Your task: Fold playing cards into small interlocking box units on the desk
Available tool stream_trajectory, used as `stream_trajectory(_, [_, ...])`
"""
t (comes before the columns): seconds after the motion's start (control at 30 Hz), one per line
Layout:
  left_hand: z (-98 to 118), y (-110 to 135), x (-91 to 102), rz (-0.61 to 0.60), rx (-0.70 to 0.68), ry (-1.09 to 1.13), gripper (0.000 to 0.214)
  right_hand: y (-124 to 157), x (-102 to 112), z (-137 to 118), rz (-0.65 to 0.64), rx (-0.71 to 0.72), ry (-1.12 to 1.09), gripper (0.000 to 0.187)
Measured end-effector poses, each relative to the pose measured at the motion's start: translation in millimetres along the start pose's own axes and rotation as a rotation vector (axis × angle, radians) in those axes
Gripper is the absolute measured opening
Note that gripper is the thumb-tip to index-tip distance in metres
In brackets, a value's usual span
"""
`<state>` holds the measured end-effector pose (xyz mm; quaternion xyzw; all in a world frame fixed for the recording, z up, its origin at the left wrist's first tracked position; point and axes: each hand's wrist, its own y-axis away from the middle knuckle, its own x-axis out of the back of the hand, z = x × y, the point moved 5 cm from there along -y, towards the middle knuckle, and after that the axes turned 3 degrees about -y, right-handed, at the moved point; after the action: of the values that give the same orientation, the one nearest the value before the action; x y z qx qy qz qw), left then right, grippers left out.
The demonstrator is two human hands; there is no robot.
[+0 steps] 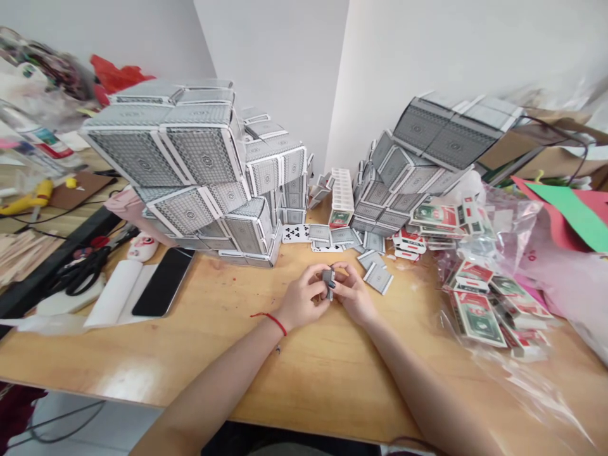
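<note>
Both my hands meet over the middle of the wooden table (228, 354). My left hand (303, 297), with a red string on its wrist, and my right hand (354, 296) pinch a small grey playing-card piece (329, 278) between their fingertips. Loose grey-backed cards (379, 277) lie just beyond my right hand. More cards, one showing clubs (296, 234), lie flat behind them. On the left rises a large block built of folded grey cards (190, 177). A second such block (418, 158) stands to the right.
A black phone (164, 282) on white paper and black scissors (85, 269) lie at the left. A clear plastic bag with red and green card packs (479, 310) covers the right side. Coloured paper sheets (570, 215) lie at the far right.
</note>
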<state>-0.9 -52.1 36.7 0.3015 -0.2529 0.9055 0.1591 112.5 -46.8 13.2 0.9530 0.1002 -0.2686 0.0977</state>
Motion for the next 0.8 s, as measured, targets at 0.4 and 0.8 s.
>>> stream_trajectory(0.4, [-25,-2,-1.6,-0.2,0.373,0.479,0.029,4,14,-9,0.1,0.384,0.441,0.066])
stream_trajectory(0.8, [-32,-7,-6.6,-0.223,0.457,0.823,0.032,5,10,-7,0.058,0.437,0.548,0.059])
